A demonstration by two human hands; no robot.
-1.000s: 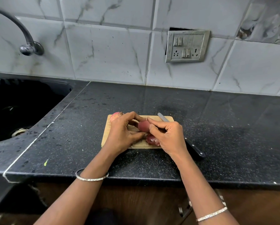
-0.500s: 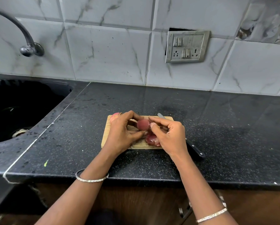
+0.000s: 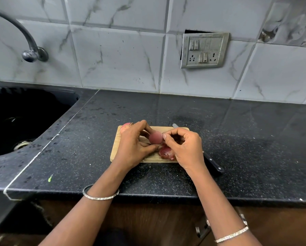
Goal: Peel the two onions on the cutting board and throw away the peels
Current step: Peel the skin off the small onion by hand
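Looking down from head height, I saw the person at the dark worktop (image 3: 166, 110) with both hands over the wooden cutting board (image 3: 115, 150). The left hand (image 3: 134, 144) had its fingers (image 3: 148, 149) curled round 1 onion (image 3: 155, 137), held just above the middle of the board with a smooth purple face showing. The right hand (image 3: 186, 150) had thumb and forefinger pressed together at that onion's right edge. They seemed to be pinching a bit of skin, though the strip was too small to make out.

Under that hand, a small heap of peels (image 3: 166, 153) lay on the near right part of the board. The 2nd onion (image 3: 126, 126) sat at the far left corner, half hidden behind the left hand, apparently with its dry skin on. A knife (image 3: 213, 164) lay along the board's right side, in neither hand.

By my reckoning onion 1 was nearly bare. Onion 2 and throwing away the peels were left, and I could see no bin.
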